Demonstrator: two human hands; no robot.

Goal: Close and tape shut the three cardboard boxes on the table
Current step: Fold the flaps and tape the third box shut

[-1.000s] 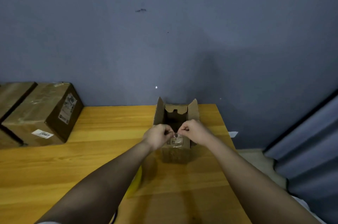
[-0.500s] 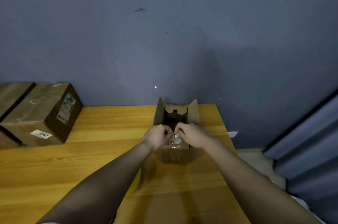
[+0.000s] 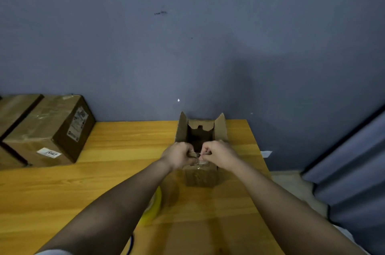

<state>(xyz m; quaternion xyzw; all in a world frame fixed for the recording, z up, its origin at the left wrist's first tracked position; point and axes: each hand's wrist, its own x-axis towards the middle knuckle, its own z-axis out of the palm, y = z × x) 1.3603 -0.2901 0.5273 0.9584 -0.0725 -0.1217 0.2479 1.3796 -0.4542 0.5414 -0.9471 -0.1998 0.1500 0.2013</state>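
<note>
A small cardboard box (image 3: 200,177) stands open near the table's far right edge, its side flaps and rear flap upright. My left hand (image 3: 178,156) and my right hand (image 3: 217,153) meet over its near edge, fingers curled, pinching the same small clear piece of tape (image 3: 198,156) between them. Clear tape also shines on the box's near flap below the fingers. Two closed, taped boxes lie at the far left: one with white labels (image 3: 48,132) and a second (image 3: 14,113) cut off by the frame edge.
A yellow tape roll (image 3: 154,207) lies on the wooden table (image 3: 116,150), half hidden under my left forearm. The blue-grey wall runs along the table's far edge. A curtain (image 3: 354,171) hangs at the right, past the table's right edge.
My hands have drawn slightly closer together over the box's near edge. The boxes have not moved.
</note>
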